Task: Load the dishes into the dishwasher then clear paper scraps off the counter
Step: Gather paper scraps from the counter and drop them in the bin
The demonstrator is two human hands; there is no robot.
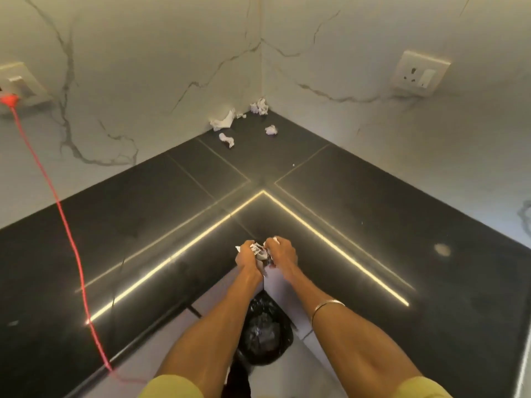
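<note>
My left hand (246, 257) and my right hand (283, 254) are together at the inner corner of the black counter (172, 225), both curled round a bunch of crumpled white paper scraps (258, 251). Several more crumpled scraps lie in the far corner against the marble wall: a large one (222, 122), one in the corner itself (259, 106), a small ball (271, 129) and a twisted piece (227, 140). Below my forearms stands a bin lined with a black bag (263, 331), with crumpled paper inside.
A red cable (61, 214) runs from a plug in the left wall socket (11, 99) across the counter and over its front edge. A white socket (421, 73) sits on the right wall. A tiny white speck (293, 165) lies mid-counter.
</note>
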